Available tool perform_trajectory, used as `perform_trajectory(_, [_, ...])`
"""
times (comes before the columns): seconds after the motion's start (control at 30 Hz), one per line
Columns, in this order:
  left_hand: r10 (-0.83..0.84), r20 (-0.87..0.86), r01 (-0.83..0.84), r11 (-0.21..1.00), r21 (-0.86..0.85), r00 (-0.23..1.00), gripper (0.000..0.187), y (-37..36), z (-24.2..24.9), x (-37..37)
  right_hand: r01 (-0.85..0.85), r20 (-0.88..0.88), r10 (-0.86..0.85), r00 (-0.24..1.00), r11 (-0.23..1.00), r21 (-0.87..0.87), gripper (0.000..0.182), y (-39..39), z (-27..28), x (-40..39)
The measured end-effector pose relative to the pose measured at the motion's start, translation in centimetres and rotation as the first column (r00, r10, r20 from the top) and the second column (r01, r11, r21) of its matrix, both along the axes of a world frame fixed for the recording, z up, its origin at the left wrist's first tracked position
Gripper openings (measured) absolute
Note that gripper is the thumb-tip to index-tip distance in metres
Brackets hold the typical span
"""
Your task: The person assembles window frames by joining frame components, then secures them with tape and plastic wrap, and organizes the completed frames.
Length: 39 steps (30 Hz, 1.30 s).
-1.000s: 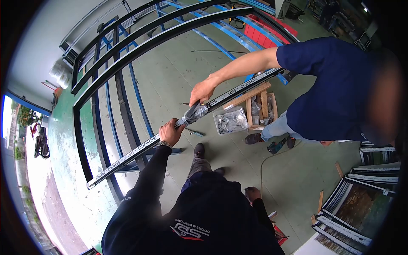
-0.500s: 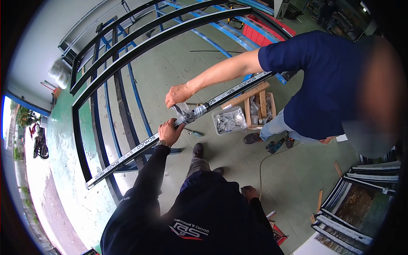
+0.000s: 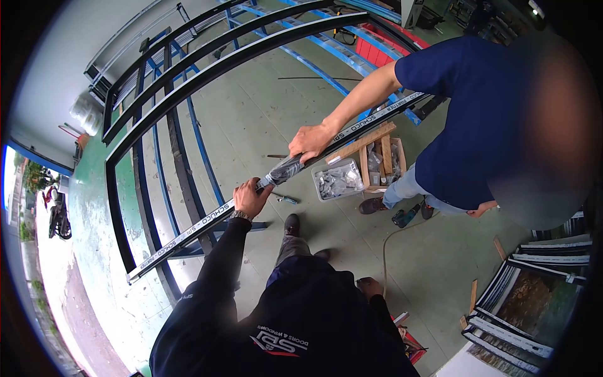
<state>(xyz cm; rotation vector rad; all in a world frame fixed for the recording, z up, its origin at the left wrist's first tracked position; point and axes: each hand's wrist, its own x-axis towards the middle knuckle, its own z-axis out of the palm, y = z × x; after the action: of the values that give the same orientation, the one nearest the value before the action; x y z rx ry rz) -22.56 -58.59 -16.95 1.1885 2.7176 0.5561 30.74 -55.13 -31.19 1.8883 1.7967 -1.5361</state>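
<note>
My left hand [image 3: 250, 200] is wrapped round the near bar of a black frame [image 3: 195, 230], which carries white printed tape. Just beyond my fingers, a clear plastic bag with dark contents [image 3: 286, 171] lies along the bar. A co-worker's hand [image 3: 311, 142] presses on the bag's far end. My right hand [image 3: 369, 286] hangs low beside my body, its fingers curled; whether it holds anything is hidden.
Blue trestles [image 3: 339, 53] bear the frame. On the floor are a clear bin of small bags [image 3: 339, 180], a wooden crate [image 3: 400, 157], a teal screwdriver [image 3: 286, 199] and a power drill [image 3: 405, 217]. The co-worker [image 3: 461, 132] stands at the right.
The co-worker's hand has moved right and down onto the bar, and the plastic bag now lies flat along it. My left hand has stayed on the frame.
</note>
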Motion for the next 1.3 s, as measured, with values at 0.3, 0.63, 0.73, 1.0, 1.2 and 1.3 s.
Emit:
perform_trajectory(0.3, [-0.011, 0.000, 0.011, 0.998, 0.060, 1.000, 0.059, -0.3, -0.4, -0.2, -0.019, 0.016, 0.018, 1.000, 0.997, 0.069, 0.034, -0.1, -1.6, 0.4])
perform_trajectory(0.63, [0.163, -0.093, -0.172, 0.981, -0.090, 0.982, 0.082, -5.7, 0.0, -1.5, 0.037, -0.069, -0.033, 0.997, 0.998, 0.054, 0.035, -0.7, -5.2, 2.5])
perform_trajectory(0.73, [0.155, 0.014, -0.151, 0.979, -0.139, 0.988, 0.083, -6.6, -0.1, -2.2, 0.065, -0.081, -0.065, 0.995, 0.998, -0.004, 0.036, -0.6, -4.1, 2.5])
perform_trajectory(1.0, [0.105, 0.065, -0.100, 0.992, -0.079, 0.992, 0.092, -6.6, -0.1, -2.6, -0.063, 0.006, 0.062, 0.998, 0.997, 0.040, 0.035, 1.1, -1.0, 0.5])
perform_trajectory(1.2, [0.096, 0.086, -0.085, 0.989, -0.124, 0.992, 0.082, -6.5, 0.8, -2.5, -0.131, 0.009, 0.131, 0.991, 0.990, 0.054, 0.036, 1.7, -1.9, -1.3])
perform_trajectory(1.3, [0.093, 0.104, -0.076, 0.985, -0.154, 0.990, 0.069, -6.2, 1.7, -2.3, -0.146, -0.017, 0.147, 0.989, 0.987, 0.064, 0.035, 1.6, -1.7, -2.3])
